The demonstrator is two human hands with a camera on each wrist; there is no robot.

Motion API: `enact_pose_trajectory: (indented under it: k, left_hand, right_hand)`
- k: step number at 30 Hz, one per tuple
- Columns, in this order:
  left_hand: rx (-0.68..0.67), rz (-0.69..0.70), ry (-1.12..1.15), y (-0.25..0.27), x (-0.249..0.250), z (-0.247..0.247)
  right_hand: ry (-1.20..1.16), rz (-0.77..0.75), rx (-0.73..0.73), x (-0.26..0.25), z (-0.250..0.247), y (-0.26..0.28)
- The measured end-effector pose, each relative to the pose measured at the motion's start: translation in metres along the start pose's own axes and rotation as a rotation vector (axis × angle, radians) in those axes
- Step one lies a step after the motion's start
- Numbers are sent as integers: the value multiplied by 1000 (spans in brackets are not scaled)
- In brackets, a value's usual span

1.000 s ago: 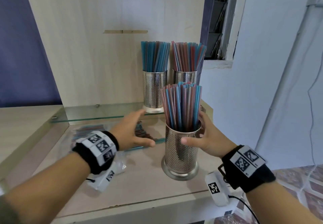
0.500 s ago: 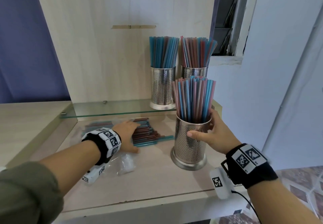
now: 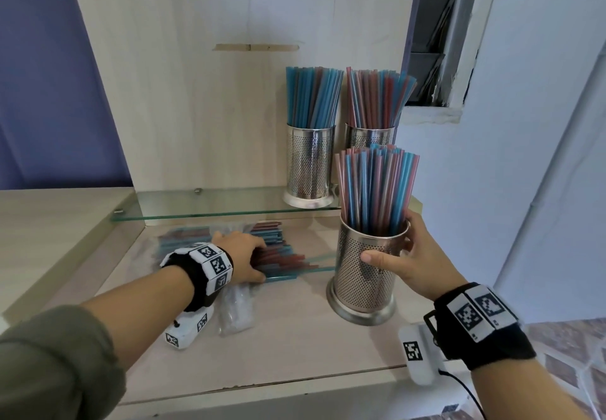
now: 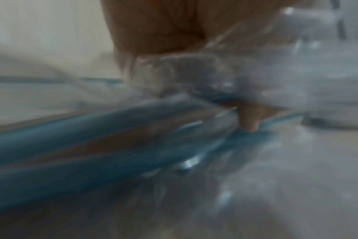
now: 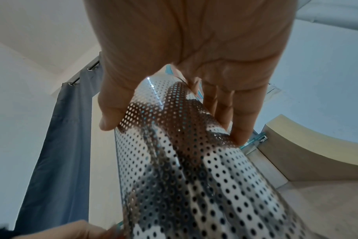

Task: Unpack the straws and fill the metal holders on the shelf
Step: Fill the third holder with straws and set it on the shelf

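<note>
Right hand (image 3: 416,259) has its thumb and fingers (image 5: 238,116) wrapped around the perforated metal holder (image 3: 365,275), thumb on the near side and fingers round the far side just under the rim, so it's properly clamped on it. That holder stands upright on the wooden counter (image 3: 295,347), centre-right of the head view, stuffed with blue and pink straws (image 3: 377,190).

Left hand (image 3: 242,257) is lower left of centre, down on the loose pile of straws (image 3: 285,260) lying flat on the counter, with its thumb along the near edge of the pile. Wrist cam is super blurry, but 1 fingertip (image 4: 249,124) seems to press onto a blue straw, with crinkly clear plastic wrap (image 4: 266,80) bunched around. Honestly can't tell if the fingers are actually closed on any straws or just resting on them.

Further out, upper middle of the frame: 2 more holders (image 3: 310,164) already full, standing side by side on the glass shelf (image 3: 210,205).
</note>
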State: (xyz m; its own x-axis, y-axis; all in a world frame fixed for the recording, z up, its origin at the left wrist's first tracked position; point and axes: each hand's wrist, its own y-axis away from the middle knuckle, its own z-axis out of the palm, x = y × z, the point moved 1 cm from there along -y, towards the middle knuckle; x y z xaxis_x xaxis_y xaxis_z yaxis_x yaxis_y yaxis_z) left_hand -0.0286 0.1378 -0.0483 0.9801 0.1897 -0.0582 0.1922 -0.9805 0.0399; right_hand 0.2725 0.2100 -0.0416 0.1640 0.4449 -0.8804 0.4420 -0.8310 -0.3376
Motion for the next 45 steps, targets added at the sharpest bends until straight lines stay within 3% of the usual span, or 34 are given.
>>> enact_pose_trajectory:
  k: [9,16,26,28,31,33,35,37,39,41,45]
  left_hand:
    - [146,44,102,14,8,-58]
    - [287,147,598,34,12,-98]
    - [591,146,855,44,8,-130]
    - [689,143,915,47,4,-138]
    - [802,167,1051,55,-1,-149]
    - [771,225,1157,63,3,-153]
    - [620,323,1333,71,14,-154]
    - [459,449,1476,80,30,-152]
    - [345,514,1576,87,45,-147]
    - [276,549,1594,92,56,-142]
    - [288,617,1425,91,60,-130]
  right_hand:
    - [16,9,9,0,0,2]
    - [16,1,17,-4,1,4]
    - [14,-1,19,-15,3,11]
    - [97,-30,95,-24,3,15]
    - [392,-220,392,-50,5,25]
    - [459,-457,448,-76,16,31]
    - [460,-550,301,-101,36,35]
    - [389,-513,80,-114,59,36]
    - [266,-378,-45,-120,79,32]
    - [88,-277,-73,-118,92,25]
    - [-149,-257,-121,-106,99,20]
